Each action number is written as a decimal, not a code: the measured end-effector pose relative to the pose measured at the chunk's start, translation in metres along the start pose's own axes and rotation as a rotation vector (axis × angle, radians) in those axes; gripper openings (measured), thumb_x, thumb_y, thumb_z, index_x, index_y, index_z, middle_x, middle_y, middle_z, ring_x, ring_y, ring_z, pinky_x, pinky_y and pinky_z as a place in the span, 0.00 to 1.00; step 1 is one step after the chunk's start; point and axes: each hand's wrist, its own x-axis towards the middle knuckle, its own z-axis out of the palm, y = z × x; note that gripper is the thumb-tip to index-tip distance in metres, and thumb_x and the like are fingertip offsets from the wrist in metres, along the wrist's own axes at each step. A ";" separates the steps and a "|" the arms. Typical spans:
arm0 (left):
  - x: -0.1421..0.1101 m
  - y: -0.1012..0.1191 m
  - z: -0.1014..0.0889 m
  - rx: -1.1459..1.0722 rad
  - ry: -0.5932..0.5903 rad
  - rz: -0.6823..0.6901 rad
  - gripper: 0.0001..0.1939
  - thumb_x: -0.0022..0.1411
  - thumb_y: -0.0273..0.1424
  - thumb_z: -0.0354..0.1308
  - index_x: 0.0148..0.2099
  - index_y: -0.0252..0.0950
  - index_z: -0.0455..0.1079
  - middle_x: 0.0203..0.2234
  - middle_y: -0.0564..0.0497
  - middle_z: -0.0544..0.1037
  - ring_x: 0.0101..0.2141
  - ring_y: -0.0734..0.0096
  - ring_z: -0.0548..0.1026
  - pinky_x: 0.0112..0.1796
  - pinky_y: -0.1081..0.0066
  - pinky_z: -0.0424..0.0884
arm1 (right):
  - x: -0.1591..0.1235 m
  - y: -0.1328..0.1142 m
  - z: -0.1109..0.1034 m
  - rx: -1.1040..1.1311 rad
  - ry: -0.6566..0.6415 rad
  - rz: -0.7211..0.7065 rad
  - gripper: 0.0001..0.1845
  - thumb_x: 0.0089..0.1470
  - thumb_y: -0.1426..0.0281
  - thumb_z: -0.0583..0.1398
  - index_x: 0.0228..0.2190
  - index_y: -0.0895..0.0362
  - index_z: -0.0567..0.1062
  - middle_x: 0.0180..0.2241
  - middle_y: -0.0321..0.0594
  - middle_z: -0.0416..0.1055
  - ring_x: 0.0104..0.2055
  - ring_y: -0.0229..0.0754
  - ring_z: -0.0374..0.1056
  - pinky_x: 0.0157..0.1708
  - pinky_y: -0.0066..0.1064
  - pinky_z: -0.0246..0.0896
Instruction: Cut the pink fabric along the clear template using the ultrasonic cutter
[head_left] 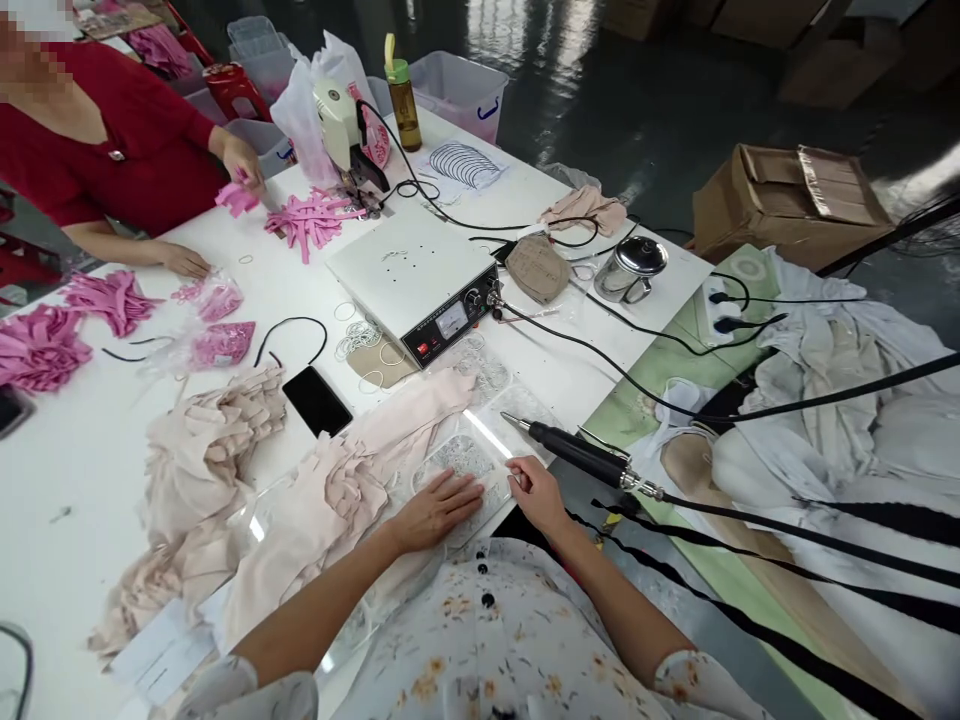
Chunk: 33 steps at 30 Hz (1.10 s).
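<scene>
My left hand (442, 508) lies flat, fingers stretched out, on a clear sheet (491, 512) with a rounded patch of small glittering bits (450, 458). At the sheet's right side my right hand (536, 490) is closed in a pinch; what its fingertips hold is too small to make out. Just beyond that hand is a black pen-shaped tool (577, 455) with a metal tip and a cable, apart from the fingers. Layered pale pink fabric (352, 480) lies to the left of my left hand.
A white control box (412, 265) stands mid-table, its cable running right. Nearby are a phone (317, 402), a steel mug (634, 268) and a bottle (403, 105). Across the table a person in red (150, 120) handles pink strips (238, 195). White garments (817, 430) lie at right.
</scene>
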 end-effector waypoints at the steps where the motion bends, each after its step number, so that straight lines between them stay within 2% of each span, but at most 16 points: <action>1: 0.000 0.000 0.000 0.004 -0.001 0.004 0.26 0.72 0.22 0.42 0.70 0.36 0.49 0.66 0.44 0.58 0.68 0.56 0.46 0.64 0.46 0.45 | 0.000 0.000 0.000 0.006 0.000 -0.002 0.13 0.62 0.61 0.58 0.43 0.57 0.73 0.40 0.40 0.72 0.36 0.38 0.70 0.37 0.35 0.70; 8: -0.001 0.000 -0.001 0.009 -0.012 0.011 0.25 0.74 0.24 0.39 0.70 0.36 0.48 0.66 0.45 0.57 0.68 0.57 0.45 0.65 0.47 0.44 | 0.000 0.000 -0.001 0.053 -0.005 0.016 0.13 0.62 0.61 0.58 0.42 0.58 0.73 0.41 0.41 0.72 0.38 0.39 0.70 0.39 0.37 0.69; 17: -0.002 0.000 0.002 -0.014 -0.017 0.000 0.26 0.74 0.25 0.42 0.70 0.35 0.47 0.65 0.44 0.58 0.68 0.58 0.46 0.65 0.47 0.45 | -0.002 0.000 0.001 0.208 0.008 0.121 0.12 0.62 0.62 0.59 0.41 0.58 0.73 0.40 0.40 0.72 0.37 0.39 0.70 0.39 0.36 0.69; 20: -0.003 -0.001 0.005 -0.025 -0.015 -0.003 0.26 0.73 0.24 0.43 0.70 0.37 0.47 0.65 0.45 0.58 0.68 0.59 0.46 0.65 0.48 0.46 | -0.006 0.003 0.003 0.315 0.079 0.194 0.13 0.61 0.62 0.59 0.41 0.58 0.73 0.39 0.39 0.72 0.35 0.37 0.69 0.35 0.34 0.70; 24: -0.004 -0.002 0.008 -0.040 -0.013 -0.006 0.26 0.73 0.24 0.42 0.70 0.37 0.48 0.65 0.45 0.58 0.68 0.60 0.46 0.65 0.49 0.46 | -0.014 0.010 -0.001 0.479 0.247 0.290 0.16 0.62 0.62 0.59 0.47 0.59 0.70 0.38 0.39 0.71 0.32 0.36 0.69 0.29 0.30 0.69; 28: -0.005 -0.002 0.009 -0.056 -0.011 -0.016 0.25 0.73 0.25 0.42 0.70 0.37 0.50 0.65 0.46 0.59 0.68 0.61 0.47 0.65 0.50 0.44 | -0.012 0.007 -0.014 0.606 0.407 0.300 0.20 0.61 0.63 0.60 0.51 0.57 0.68 0.46 0.43 0.69 0.39 0.40 0.70 0.35 0.35 0.71; 33: -0.005 0.000 0.008 -0.069 -0.010 -0.035 0.24 0.74 0.26 0.42 0.70 0.40 0.51 0.65 0.46 0.60 0.67 0.60 0.49 0.65 0.51 0.44 | 0.010 -0.013 -0.022 0.689 0.532 0.254 0.22 0.61 0.62 0.60 0.53 0.57 0.67 0.50 0.45 0.68 0.46 0.46 0.70 0.43 0.43 0.70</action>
